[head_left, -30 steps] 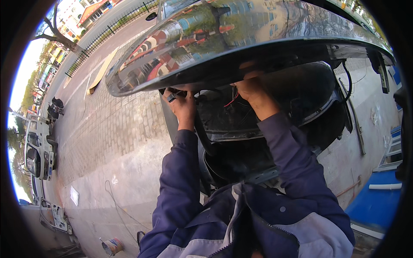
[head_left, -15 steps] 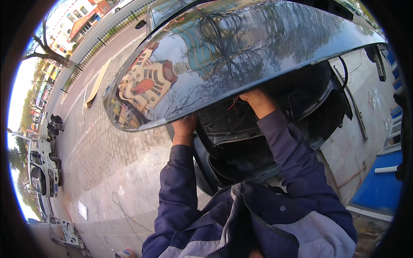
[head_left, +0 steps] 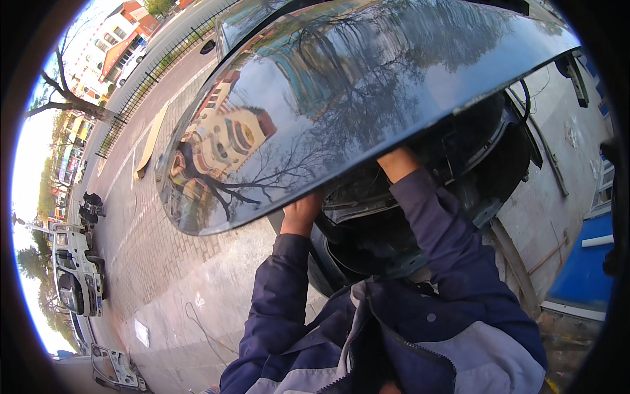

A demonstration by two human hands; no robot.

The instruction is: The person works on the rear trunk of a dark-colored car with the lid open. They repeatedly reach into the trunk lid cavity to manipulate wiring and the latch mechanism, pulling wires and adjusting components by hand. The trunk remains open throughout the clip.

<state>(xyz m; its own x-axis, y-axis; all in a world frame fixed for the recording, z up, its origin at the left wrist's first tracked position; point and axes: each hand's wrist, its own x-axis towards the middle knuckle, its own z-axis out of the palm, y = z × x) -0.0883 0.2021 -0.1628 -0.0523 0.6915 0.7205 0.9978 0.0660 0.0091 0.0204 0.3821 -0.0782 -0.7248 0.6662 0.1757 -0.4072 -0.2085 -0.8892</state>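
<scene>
A dark, glossy car hood (head_left: 341, 105) spreads above both my arms, mirroring trees and buildings. It stands raised over the opened front of a car (head_left: 367, 253), whose engine bay is mostly in shadow. My left hand (head_left: 303, 211) reaches up to the hood's near edge toward its left end; its fingers pass out of sight beneath the panel. Farther right, my right hand (head_left: 398, 163) goes under the same edge, and only the wrist and the back of the hand show. Whether either hand grips the hood is hidden.
Left on the paving stand a white truck (head_left: 77, 272), a parked motorcycle (head_left: 92, 207) and a detached vehicle door (head_left: 117, 366). A long board (head_left: 151, 144) lies near a black fence (head_left: 154, 75). At right are a metal strip (head_left: 550, 161) and a blue panel (head_left: 581, 276).
The hood's left corner and near edge have come lower in the view. Both my hands also appear slightly lower and further right, still at the edge. The surroundings have shifted a little too.
</scene>
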